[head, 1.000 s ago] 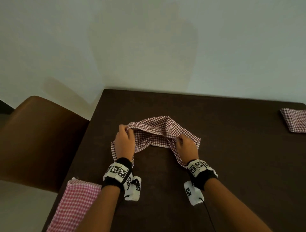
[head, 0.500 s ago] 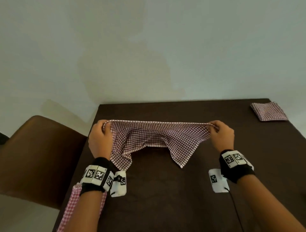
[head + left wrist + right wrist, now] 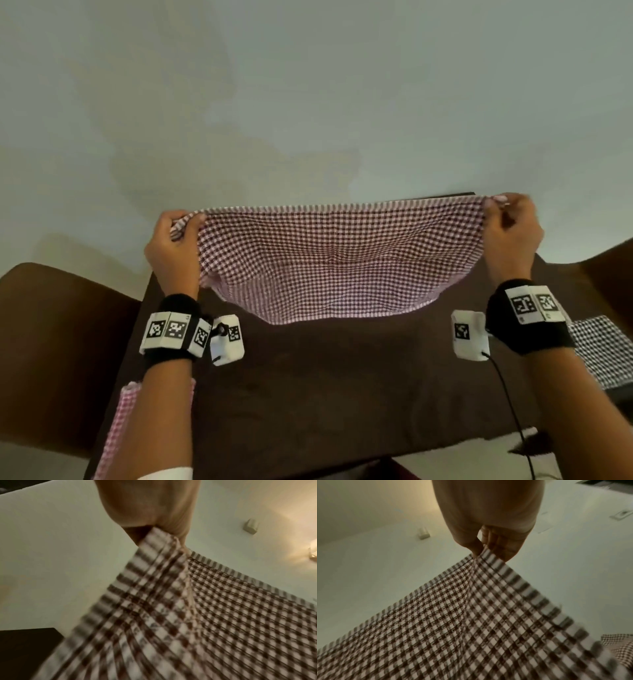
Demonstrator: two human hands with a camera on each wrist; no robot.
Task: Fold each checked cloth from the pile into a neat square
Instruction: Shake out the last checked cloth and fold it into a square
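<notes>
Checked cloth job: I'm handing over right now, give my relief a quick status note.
Left hand pinches the spread checked cloth at its left top corner; right hand pinches the right one.
The cloth hangs stretched above the dark table, not yet folded.
Folded cloth lies at the right edge. Pink checked cloth waits at near left.
Left: lay it flat, fold square, then the rest.

cloth (image 3: pixel 337 263) above table (image 3: pixel 342 383) | chair (image 3: pixel 51 342) left | folded cloth (image 3: pixel 603 349) right

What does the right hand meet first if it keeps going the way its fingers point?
Likely nothing soon. The right hand pinches a top corner of the checked cloth, pointing up and away toward the pale wall. Path looks free; depth to the wall is unclear.
</notes>
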